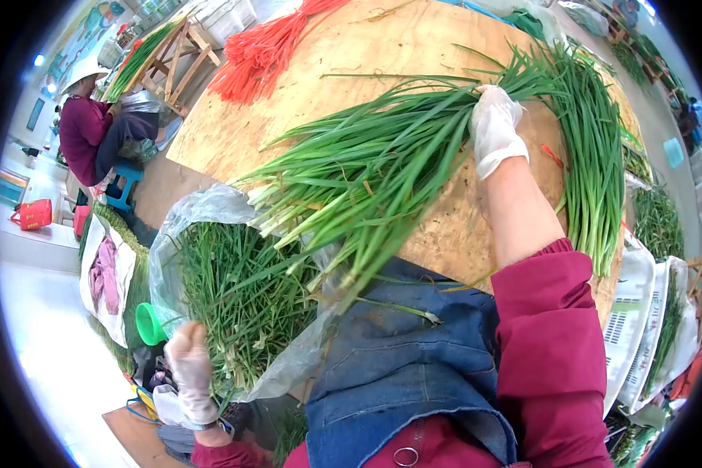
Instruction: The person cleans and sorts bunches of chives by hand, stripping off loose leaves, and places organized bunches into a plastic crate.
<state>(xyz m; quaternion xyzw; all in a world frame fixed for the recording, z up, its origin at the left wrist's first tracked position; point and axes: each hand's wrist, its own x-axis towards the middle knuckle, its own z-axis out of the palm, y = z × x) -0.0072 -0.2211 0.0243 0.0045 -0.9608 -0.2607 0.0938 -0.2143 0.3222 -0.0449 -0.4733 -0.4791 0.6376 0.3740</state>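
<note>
Grasping at the right hand (498, 132), with fingers (484, 92) wrapped round the leafy part of a bunch of green stalks (366, 160)! Fanning out from that grip, leftward and back toward the body, pale ends leading, past the near edge of the table (413, 39) and over an open plastic bag (183, 214).

Down to the left hand (189, 366), low beside that bag: curled in at the fingers, well apart from the bunch. Cannot tell whether pinching anything in there.

Looks like picking over the bunch, judging by the leafy green trimmings (246, 304) heaped in the bag, just right of the left fingers. Seems only partway through, with pale ends splayed unevenly and some withered bits showing among the leaves. Calls next, most likely, for holding steady on the right, lifting the left fingers to the fanned ends, and drawing loose pieces down into the bag.

Moving outward, spot a second bunch (593, 164) to the right of the right fingers, lying along the table and meeting the held leaves. Notice red strips (261, 58) piled beyond the right fingers, off to the left. Catch a green cup (150, 324) just above and left of the left fingers.
</note>
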